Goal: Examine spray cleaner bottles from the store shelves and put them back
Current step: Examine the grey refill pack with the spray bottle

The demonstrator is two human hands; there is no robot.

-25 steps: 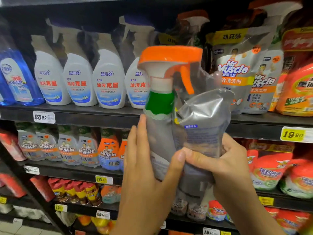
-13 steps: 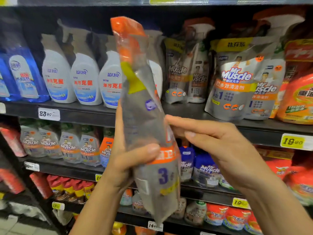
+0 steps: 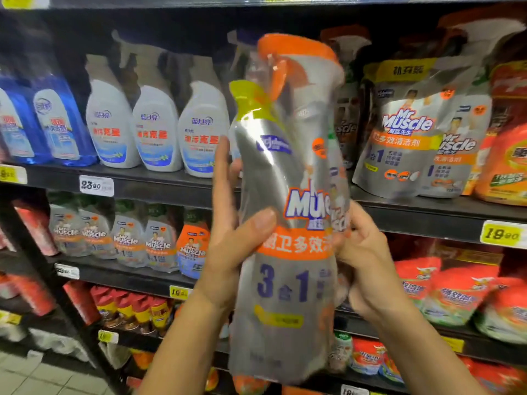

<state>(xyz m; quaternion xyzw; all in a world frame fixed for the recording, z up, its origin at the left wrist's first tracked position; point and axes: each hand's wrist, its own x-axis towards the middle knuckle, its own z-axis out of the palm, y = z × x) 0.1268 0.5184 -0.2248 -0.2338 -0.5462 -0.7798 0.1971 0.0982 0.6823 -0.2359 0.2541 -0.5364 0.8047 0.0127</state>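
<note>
Left hand (image 3: 228, 232) holds the spray cleaner pack (image 3: 288, 212) from its left edge, thumb flat across the front at the orange band, fingers running up behind the film. Right hand (image 3: 362, 252) grips the right edge at about the same height, fingers curled round it, fingertips hidden behind the pack. The pack is upright with a slight tilt, in the air in front of the shelves and touching no shelf. It is wrapped in glossy, crinkled silver film, narrow at the neck and wider toward the base, with "Mr Muscle" and "3 合 1" printed on it. An orange trigger head (image 3: 296, 52) shows through the film at the top, and a yellow-green flap sits beside the neck. Behind it is a dark metal upper shelf (image 3: 171, 186) carrying smooth white plastic spray bottles (image 3: 155, 129) with rounded shoulders. Translucent blue bottles (image 3: 57, 121) stand at the far left. Soft silver Mr Muscle pouches (image 3: 405, 132) lean at the right. A white price tag (image 3: 96, 185) and a yellow price tag (image 3: 503, 233) are clipped to the shelf edges. The lower shelf holds small grey spray bottles (image 3: 128, 238) at left and puffy red-and-white pouches (image 3: 456, 295) at right. Pale tiled floor (image 3: 42, 377) shows at the bottom left.
</note>
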